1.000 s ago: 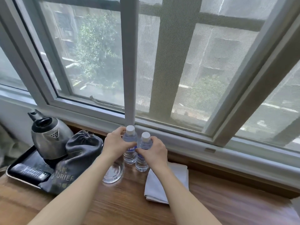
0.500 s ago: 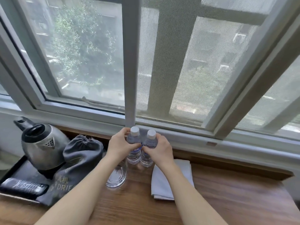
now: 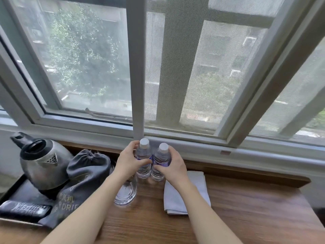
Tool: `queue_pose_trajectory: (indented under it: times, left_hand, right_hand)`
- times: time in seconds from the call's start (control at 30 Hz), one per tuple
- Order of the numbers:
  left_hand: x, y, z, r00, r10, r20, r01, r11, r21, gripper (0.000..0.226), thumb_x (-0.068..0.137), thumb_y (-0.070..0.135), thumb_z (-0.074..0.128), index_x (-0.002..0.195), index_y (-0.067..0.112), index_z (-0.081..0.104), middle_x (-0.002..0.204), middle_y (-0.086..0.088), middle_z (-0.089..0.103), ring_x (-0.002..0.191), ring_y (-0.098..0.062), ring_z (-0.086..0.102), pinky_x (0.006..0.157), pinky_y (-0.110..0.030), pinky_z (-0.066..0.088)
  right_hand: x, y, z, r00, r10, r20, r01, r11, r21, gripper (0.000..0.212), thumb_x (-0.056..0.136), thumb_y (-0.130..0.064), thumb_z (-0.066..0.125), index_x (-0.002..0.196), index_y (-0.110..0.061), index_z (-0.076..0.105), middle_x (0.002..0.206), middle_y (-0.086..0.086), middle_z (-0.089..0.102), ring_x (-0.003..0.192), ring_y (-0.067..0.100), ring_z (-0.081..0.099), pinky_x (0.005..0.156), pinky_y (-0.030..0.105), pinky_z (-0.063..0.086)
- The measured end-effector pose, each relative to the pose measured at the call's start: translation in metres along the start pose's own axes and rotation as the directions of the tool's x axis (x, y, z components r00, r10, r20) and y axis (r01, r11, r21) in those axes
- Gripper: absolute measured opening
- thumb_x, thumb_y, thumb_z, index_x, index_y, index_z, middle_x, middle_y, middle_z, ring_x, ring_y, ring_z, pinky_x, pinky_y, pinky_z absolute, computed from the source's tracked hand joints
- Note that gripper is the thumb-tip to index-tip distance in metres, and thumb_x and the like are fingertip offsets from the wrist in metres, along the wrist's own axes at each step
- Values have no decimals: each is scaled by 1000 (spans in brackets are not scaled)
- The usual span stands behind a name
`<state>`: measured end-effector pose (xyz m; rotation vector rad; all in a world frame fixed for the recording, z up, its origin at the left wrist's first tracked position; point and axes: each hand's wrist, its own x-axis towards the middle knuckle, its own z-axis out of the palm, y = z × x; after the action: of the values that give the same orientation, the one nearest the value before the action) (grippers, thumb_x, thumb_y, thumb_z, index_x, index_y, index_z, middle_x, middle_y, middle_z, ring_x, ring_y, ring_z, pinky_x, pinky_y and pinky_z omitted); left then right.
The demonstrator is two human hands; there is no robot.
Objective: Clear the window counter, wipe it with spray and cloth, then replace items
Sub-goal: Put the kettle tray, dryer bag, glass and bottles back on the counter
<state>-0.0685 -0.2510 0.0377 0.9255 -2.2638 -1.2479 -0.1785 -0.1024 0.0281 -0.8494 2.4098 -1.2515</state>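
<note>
Two small clear water bottles with white caps and purple labels stand upright side by side on the wooden counter (image 3: 246, 213), close to the window frame. My left hand (image 3: 129, 162) grips the left bottle (image 3: 144, 153) round its middle. My right hand (image 3: 173, 164) grips the right bottle (image 3: 162, 155) the same way. A folded white cloth (image 3: 198, 184) lies flat on the counter under my right forearm. No spray bottle is in view.
A clear glass ashtray (image 3: 125, 192) sits under my left wrist. At the left, a black tray (image 3: 21, 189) holds a steel kettle (image 3: 43, 164) and a black remote (image 3: 24, 209); a grey hair-dryer bag (image 3: 84, 173) leans beside the kettle. The window sill (image 3: 246, 152) runs behind.
Both hands stay wrapped round the two bottles, which remain standing together. The view has shifted slightly; nothing on the counter has visibly moved.
</note>
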Motion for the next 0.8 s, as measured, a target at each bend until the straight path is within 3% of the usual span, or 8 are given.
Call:
queue_pose_trajectory:
  times: [0.17, 0.3, 0.37, 0.43, 0.6, 0.73, 0.8]
  left_hand:
    - [-6, -18, 6, 999, -41, 31, 42, 999, -34, 89, 60, 23, 91, 136, 32, 45, 111, 11, 59, 107, -10, 56, 87, -25, 41]
    - [-7, -30, 12, 996, -67, 56, 69, 997, -35, 87, 63, 25, 90, 135, 34, 43, 114, 10, 60, 106, -6, 58, 89, -26, 46]
    - [-6, -34, 16, 995, -73, 65, 75, 997, -34, 84, 63, 29, 89, 133, 35, 44, 110, 16, 62, 104, -1, 58, 92, -30, 50]
    - [-3, -37, 19, 996, -69, 64, 71, 997, -41, 80, 63, 32, 89, 131, 34, 47, 107, 18, 65, 102, 0, 61, 92, -34, 53]
    - [1, -41, 21, 996, -52, 68, 52, 999, -5, 69, 68, 29, 87, 127, 31, 51, 105, 18, 65, 100, 2, 60, 82, -23, 49]
    - [2, -43, 19, 995, -59, 74, 59, 998, -4, 68, 68, 26, 87, 126, 29, 53, 107, 15, 66, 97, 11, 56, 82, -22, 49]
    - [2, -45, 19, 995, -67, 70, 67, 998, 2, 67, 67, 26, 88, 125, 29, 53, 107, 14, 66, 98, 7, 58, 84, -25, 51]
  right_hand:
    - [-6, 11, 3, 1000, 12, 17, -13, 999, 37, 74, 60, -32, 86, 127, -33, 54, 121, -14, 62, 113, 10, 57, 98, 34, 49]
    - [-8, 18, 10, 998, 58, 31, -61, 993, 103, 66, 60, -27, 84, 114, -47, 52, 112, -19, 65, 104, 4, 61, 95, 35, 52]
    - [-7, 20, 12, 995, 88, 43, -93, 984, 151, 70, 65, -27, 86, 118, -51, 48, 114, -20, 65, 105, 2, 62, 96, 30, 51]
    - [-7, 22, 15, 993, 105, 53, -112, 981, 159, 71, 70, -32, 85, 128, -47, 47, 119, -18, 65, 108, 4, 62, 95, 26, 49]
    - [-5, 25, 22, 993, 116, 10, -117, 986, 119, 54, 74, -33, 82, 120, -38, 53, 111, -15, 66, 104, 8, 62, 85, 24, 47]
    - [-4, 26, 28, 993, 116, -26, -113, 989, 91, 60, 68, -38, 83, 119, -30, 55, 112, -11, 66, 105, 12, 62, 87, 29, 50]
    - [-5, 23, 29, 993, 112, -37, -107, 988, 109, 67, 61, -41, 85, 119, -33, 53, 115, -13, 63, 107, 10, 61, 89, 28, 50]
